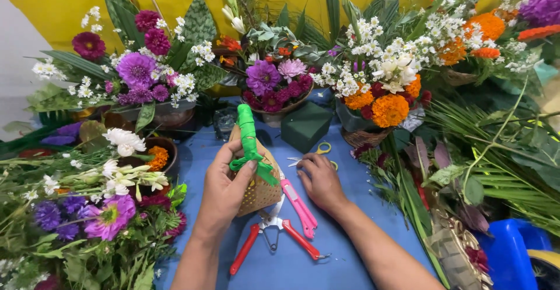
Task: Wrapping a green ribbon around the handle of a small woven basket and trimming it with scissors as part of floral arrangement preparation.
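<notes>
My left hand (223, 192) holds a small woven cane basket (259, 192) upright above a blue table (350, 179). The basket's handle (247, 132) is wrapped in green ribbon, and the ribbon's tail runs under my thumb. My right hand (319, 180) rests on the table to the basket's right, fingers curled near a pair of yellow-handled scissors (322, 149). Its fingertips lie close to a pink-handled tool (299, 203); whether they grip anything is unclear. Red-handled pruning shears (274, 237) lie on the table below the basket.
A dark green foam block (305, 125) sits behind the scissors. Flower arrangements ring the table: purple and white blooms (137, 71) at left, orange marigolds (389, 109) at right, loose flowers (111, 214) at lower left. Palm leaves (501, 161) and a blue container (513, 246) lie right.
</notes>
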